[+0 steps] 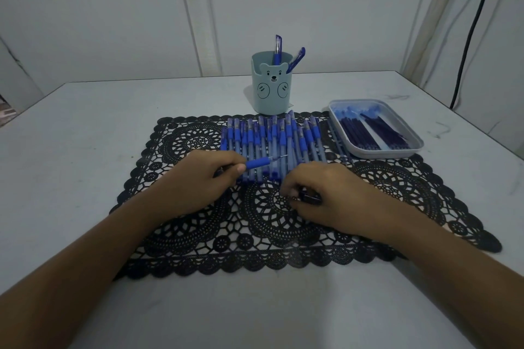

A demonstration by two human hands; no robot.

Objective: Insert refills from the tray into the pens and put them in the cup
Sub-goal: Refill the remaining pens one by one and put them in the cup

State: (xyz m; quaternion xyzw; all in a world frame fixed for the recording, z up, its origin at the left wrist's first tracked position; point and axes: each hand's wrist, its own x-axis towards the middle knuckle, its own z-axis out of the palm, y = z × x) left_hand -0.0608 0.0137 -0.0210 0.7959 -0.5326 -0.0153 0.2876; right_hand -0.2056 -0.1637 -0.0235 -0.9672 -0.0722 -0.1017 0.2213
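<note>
From the head view, your left hand [202, 177] pinches a pen [257, 163] by its barrel. Its long axis runs left to right, tip aimed at your right hand [329, 195], which curls round a small dark piece [310, 198], probably its cap. Tip and piece are near, not touching. The cup [270, 93] stands beyond the row of pens [272, 139], and the tray [415, 146] of refills [365, 133] lies to your right.

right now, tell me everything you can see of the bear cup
The cup is pale blue-green, seemingly plastic, with a bear's head raised at its front rim and a drawn face and paws. It stands upright on the table at the far edge of the black lace mat. Two blue pens stand inside it, one leaning right.
</note>
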